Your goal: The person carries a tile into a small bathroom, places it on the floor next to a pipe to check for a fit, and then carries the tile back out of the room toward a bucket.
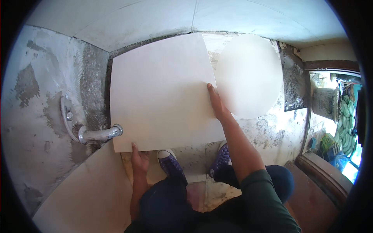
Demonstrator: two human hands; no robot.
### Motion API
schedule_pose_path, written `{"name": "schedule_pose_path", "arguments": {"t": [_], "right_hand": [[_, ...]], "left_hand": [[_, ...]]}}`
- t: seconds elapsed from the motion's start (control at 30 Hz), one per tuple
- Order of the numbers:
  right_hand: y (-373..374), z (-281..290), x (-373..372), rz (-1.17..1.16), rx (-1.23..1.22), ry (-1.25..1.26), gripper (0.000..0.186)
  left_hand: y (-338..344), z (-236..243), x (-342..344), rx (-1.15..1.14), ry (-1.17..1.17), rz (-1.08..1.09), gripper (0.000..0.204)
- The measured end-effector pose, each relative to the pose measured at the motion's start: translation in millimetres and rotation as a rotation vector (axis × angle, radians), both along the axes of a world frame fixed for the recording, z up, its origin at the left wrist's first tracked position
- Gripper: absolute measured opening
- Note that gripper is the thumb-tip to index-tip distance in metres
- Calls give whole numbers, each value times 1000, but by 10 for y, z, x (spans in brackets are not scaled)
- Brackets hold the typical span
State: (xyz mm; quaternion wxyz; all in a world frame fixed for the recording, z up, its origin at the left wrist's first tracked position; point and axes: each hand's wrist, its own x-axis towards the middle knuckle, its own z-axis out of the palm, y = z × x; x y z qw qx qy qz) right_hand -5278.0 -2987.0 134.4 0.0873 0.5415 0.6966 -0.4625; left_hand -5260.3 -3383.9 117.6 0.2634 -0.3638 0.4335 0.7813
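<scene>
In the head view, a large, flat, off-white four-sided panel (163, 97) lies a little toward 11 o'clock of centre. Taking that panel as the dial, the right hand (216, 101) sits at 3 o'clock, thumb over the edge, its fingers hidden. The left hand (140, 160) is at 7, thumb on the near edge and fingers partly curled below it. Both seem to pinch it.

I'd judge the step in hand to be steadying and placing the panel; moving it next calls for even support from both hands. The shiny bent metal pipe (101, 134) at 8 overlaps its corner and could catch it. Purple white-toed shoes (169, 162) crowd 5 and 6; pale green bundles (345, 122) sit far out beyond 3.
</scene>
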Motion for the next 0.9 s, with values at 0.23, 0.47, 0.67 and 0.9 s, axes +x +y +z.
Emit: {"name": "schedule_pose_path", "arguments": {"t": [0.23,0.47,0.67,0.9], "right_hand": [[492,705,769,2,175,-103,61],[944,1908,1435,-200,95,-281,57],[1046,2573,2471,-477,-3,-334,55],[395,3271,3720,-825,-142,-346,63]], "left_hand": [[430,791,415,70,-119,-133,43],[1033,1842,684,127,-213,-396,45],[1418,2653,661,188,-293,-549,49],[1720,3711,633,-82,-317,-836,43]]}}
